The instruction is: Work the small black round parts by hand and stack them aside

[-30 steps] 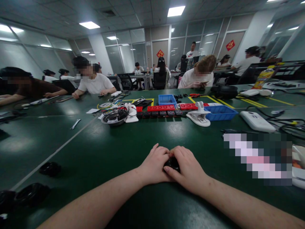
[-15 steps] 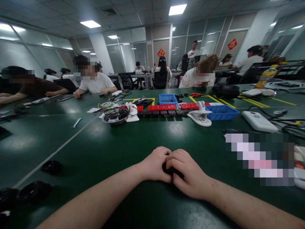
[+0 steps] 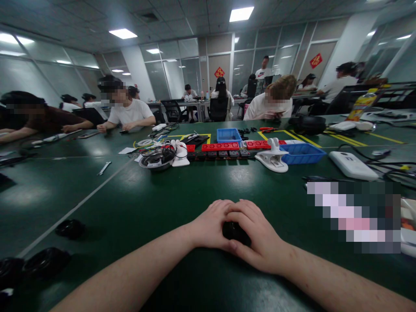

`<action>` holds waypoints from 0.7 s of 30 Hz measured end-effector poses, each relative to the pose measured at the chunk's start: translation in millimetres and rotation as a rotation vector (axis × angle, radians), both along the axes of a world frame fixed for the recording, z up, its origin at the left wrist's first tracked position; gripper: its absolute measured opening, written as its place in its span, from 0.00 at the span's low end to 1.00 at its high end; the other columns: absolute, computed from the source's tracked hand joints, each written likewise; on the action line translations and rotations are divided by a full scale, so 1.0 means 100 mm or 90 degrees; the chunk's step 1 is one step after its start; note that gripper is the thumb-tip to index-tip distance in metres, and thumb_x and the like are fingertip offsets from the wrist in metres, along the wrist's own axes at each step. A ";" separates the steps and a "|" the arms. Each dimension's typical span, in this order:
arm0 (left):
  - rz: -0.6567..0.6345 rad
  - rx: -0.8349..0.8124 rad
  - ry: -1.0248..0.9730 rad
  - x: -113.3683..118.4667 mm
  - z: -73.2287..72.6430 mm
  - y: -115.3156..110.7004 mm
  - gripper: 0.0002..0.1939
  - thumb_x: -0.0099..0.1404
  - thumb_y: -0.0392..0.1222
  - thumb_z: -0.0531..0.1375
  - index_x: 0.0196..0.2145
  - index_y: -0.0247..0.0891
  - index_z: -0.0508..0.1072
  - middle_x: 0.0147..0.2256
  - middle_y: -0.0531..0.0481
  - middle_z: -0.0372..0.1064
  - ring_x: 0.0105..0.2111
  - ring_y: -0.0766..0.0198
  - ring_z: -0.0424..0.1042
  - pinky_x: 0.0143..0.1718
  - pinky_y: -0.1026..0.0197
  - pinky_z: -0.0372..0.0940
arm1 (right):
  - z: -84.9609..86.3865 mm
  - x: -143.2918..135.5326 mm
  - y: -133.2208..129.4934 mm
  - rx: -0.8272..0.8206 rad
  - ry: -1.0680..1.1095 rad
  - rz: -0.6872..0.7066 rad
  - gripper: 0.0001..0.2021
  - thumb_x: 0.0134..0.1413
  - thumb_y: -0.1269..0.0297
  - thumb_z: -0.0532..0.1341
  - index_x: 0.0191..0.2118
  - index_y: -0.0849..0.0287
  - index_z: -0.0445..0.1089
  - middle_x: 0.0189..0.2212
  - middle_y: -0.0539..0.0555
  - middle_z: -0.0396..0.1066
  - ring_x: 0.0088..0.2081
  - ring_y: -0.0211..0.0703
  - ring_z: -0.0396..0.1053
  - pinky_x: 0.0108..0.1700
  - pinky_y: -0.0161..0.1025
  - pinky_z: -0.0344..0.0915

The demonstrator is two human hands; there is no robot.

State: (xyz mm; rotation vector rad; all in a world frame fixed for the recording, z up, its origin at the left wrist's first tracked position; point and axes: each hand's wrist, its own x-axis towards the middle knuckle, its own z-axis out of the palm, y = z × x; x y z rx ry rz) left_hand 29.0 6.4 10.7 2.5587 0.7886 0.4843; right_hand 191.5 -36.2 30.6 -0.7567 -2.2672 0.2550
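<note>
A rounded, glossy black object [image 3: 235,232] sits between my two hands at the front middle of the green table [image 3: 182,186]. My left hand [image 3: 211,223] curls round its left side, with the fingertips hidden from me. From the right, my right hand [image 3: 260,236] closes over it, fingers arched across the top and thumb along the near side. Much of the object is covered, so its exact kind does not show. Several similar dark, ring-like black pieces [image 3: 47,261] lie at the lower left, apart from my hands.
Across the table stand a metal bowl of cables [image 3: 156,161], red socket strips [image 3: 220,146], a white clamp [image 3: 272,160] and blue bins [image 3: 302,154]. A wrench [image 3: 104,168] lies left, a white device [image 3: 353,165] right. Other people sit opposite.
My right hand's fingers and thumb have shifted round the black object, and more of its top now shows. My left hand stays almost where it was.
</note>
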 end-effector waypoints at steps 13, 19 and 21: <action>0.075 0.024 0.029 0.07 -0.02 -0.05 0.31 0.44 0.55 0.64 0.43 0.39 0.62 0.40 0.47 0.62 0.42 0.54 0.61 0.52 0.48 0.50 | -0.10 -0.02 0.07 -0.088 -0.082 -0.183 0.12 0.48 0.58 0.57 0.35 0.62 0.60 0.32 0.56 0.62 0.35 0.46 0.59 0.38 0.46 0.59; 0.070 0.035 0.010 0.06 0.00 -0.04 0.26 0.47 0.49 0.63 0.42 0.38 0.63 0.38 0.48 0.62 0.39 0.56 0.61 0.46 0.54 0.56 | -0.09 -0.03 0.08 -0.113 -0.084 -0.216 0.11 0.46 0.62 0.59 0.35 0.62 0.60 0.32 0.55 0.61 0.35 0.46 0.59 0.38 0.46 0.59; 0.071 0.027 0.007 0.06 0.00 -0.04 0.25 0.47 0.48 0.63 0.42 0.38 0.63 0.38 0.48 0.62 0.40 0.56 0.61 0.46 0.54 0.56 | -0.09 -0.03 0.08 -0.113 -0.084 -0.223 0.11 0.45 0.62 0.59 0.35 0.61 0.60 0.32 0.55 0.61 0.35 0.46 0.59 0.38 0.46 0.59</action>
